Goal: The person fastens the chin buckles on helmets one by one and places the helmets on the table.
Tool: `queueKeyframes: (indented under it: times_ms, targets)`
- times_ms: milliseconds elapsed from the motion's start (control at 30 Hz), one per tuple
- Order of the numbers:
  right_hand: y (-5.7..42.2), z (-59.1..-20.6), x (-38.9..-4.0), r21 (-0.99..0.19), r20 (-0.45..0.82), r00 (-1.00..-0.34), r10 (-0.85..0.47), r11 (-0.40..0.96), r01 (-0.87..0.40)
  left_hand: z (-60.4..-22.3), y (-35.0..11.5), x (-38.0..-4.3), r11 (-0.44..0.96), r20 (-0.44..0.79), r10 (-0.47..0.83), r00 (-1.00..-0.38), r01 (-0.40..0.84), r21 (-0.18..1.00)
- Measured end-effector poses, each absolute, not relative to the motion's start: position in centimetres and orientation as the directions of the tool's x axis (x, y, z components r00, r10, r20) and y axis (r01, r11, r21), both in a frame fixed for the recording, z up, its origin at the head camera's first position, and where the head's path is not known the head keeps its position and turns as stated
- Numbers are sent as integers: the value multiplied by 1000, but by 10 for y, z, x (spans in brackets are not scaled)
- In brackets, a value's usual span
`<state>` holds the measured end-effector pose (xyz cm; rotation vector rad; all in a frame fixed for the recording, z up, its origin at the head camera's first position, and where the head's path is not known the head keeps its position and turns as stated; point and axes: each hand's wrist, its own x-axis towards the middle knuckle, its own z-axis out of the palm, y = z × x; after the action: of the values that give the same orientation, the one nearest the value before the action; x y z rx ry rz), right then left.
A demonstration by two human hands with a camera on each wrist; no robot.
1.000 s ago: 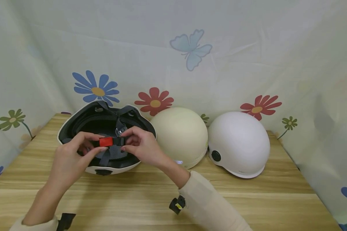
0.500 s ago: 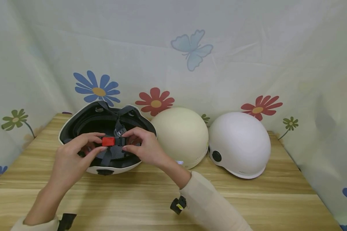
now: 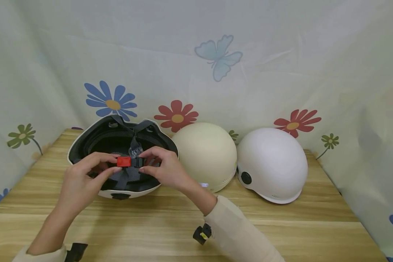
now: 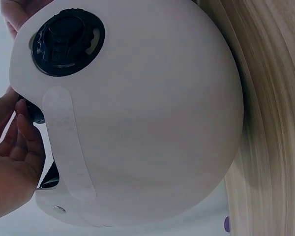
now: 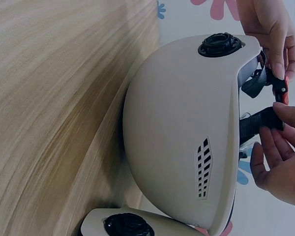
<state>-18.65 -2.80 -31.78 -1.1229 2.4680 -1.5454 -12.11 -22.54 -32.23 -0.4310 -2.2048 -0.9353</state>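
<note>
A cream helmet (image 3: 165,140) lies upside down at the left of the table, its black lining and straps showing. Over its opening, my left hand (image 3: 85,176) pinches the red half (image 3: 123,161) of the chin-strap buckle between thumb and fingers. My right hand (image 3: 168,169) pinches the black half (image 3: 138,162) the same way. Both halves sit end to end in line in the head view. A clear plastic piece (image 3: 135,150) hangs on the strap just behind. The wrist views show the smooth shell (image 4: 152,108) from outside, with a round black dial (image 5: 220,45) near its rim.
Right of the upturned helmet stand a beige helmet (image 3: 204,156) and a white helmet (image 3: 272,163), domes up and side by side. The wooden table (image 3: 170,225) meets a flower-printed curtain (image 3: 144,65) at the back and sides.
Both hands and the buckle have shifted very slightly right over the helmet. The whole head view has drifted a little too. Both grips stay the same.
</note>
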Motion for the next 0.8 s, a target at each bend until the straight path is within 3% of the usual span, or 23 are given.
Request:
queueKeyframes:
  times_ms: [800]
  targets:
    - [-30, -320, -185, -815, 327, -740, -587, 222, -536, -325, -227, -122, 645, 706, 13, -708, 546, 535]
